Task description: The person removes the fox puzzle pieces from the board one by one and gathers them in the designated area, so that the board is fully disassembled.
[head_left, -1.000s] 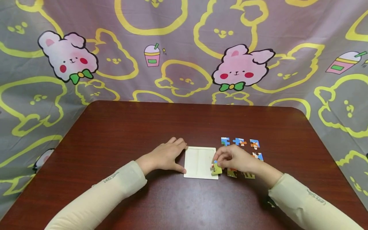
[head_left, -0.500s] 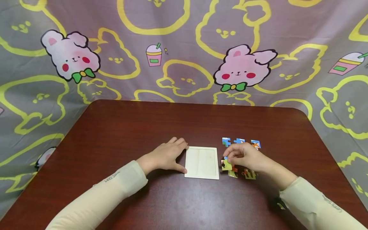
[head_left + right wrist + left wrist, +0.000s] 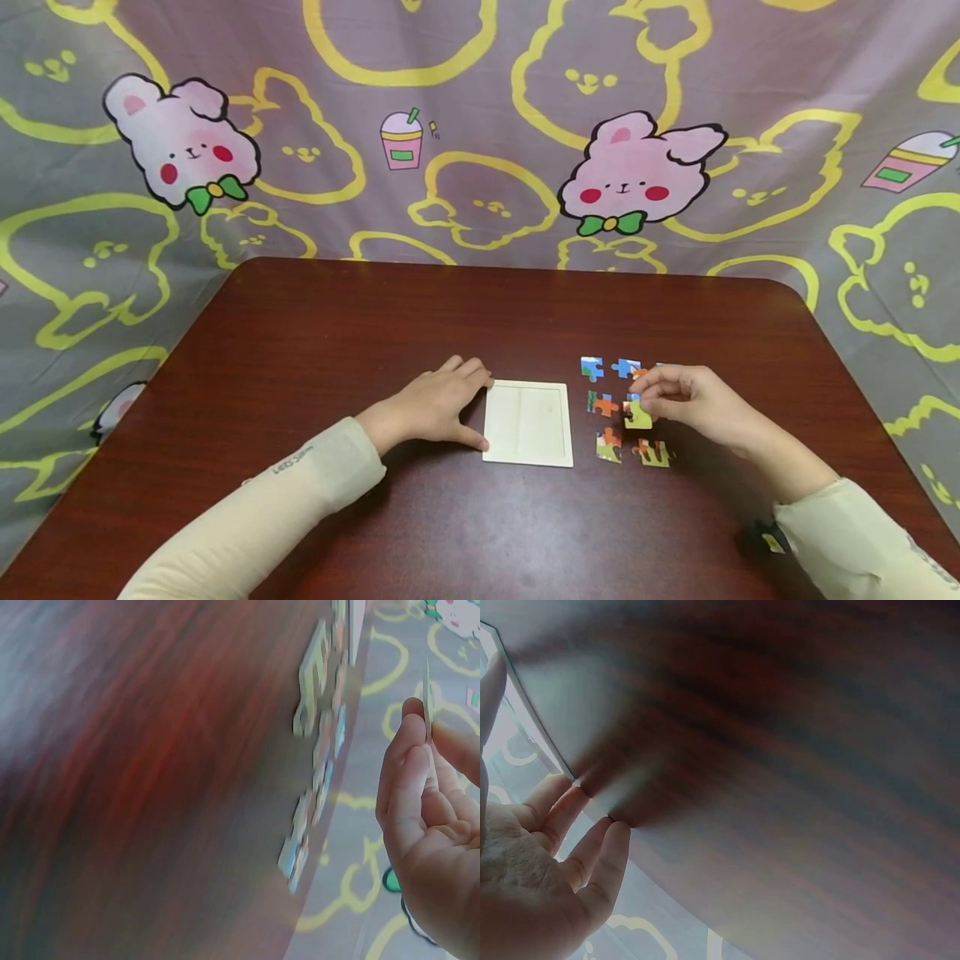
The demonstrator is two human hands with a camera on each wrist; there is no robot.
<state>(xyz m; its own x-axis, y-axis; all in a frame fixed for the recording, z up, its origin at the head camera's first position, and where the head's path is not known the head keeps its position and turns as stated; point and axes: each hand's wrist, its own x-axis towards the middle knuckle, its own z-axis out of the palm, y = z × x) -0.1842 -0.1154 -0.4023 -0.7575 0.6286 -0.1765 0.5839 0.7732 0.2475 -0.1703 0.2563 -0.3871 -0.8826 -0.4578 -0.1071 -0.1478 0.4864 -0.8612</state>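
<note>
In the head view my right hand [image 3: 701,406] pinches a yellow-green puzzle piece [image 3: 637,415] between thumb and fingers, over the group of loose pieces. The right wrist view shows that piece [image 3: 427,697] edge-on, raised off the table. My left hand [image 3: 435,406] spreads along the left edge of a pale square puzzle tray [image 3: 525,423], thumb at its near corner and fingers at the far one. Up close in the left wrist view, the left fingers [image 3: 607,862] rest with their tips on the table, some beside the tray edge [image 3: 536,720].
Several loose puzzle pieces lie right of the tray, among them a blue one [image 3: 592,367], an orange one [image 3: 602,404] and a striped green one [image 3: 655,453]. The dark brown table [image 3: 375,317] ends at a patterned cloth [image 3: 480,125] behind and on both sides.
My right hand has moved right with the puzzle piece, from over the tray's right edge to over the loose pieces. The left hand stays at the tray.
</note>
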